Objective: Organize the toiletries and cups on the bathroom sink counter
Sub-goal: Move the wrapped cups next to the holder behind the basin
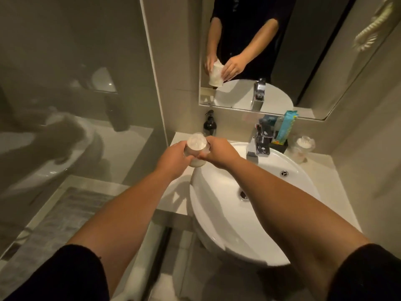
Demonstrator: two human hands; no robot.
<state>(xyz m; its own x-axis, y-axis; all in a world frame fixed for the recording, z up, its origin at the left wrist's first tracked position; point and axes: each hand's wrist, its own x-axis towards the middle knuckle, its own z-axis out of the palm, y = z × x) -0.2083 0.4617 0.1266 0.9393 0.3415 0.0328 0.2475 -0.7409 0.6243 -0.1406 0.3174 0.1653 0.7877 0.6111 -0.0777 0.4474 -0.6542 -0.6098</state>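
A clear plastic-wrapped cup (196, 144) is held between both hands above the counter's left end, just left of the white basin (217, 205). My left hand (173, 158) grips its left side and my right hand (219, 154) grips its right side. The mirror shows both hands wrapped around the same cup. A second wrapped cup (302, 148) stands on the counter right of the tap (261, 142). A dark pump bottle (209, 124) stands against the back wall behind the held cup.
A black holder (280, 145) with a teal packet (286, 127) and other toiletries stands behind the tap. The pale counter (338, 181) runs right of the basin to a wall. A glass shower panel (86, 83) closes off the left side.
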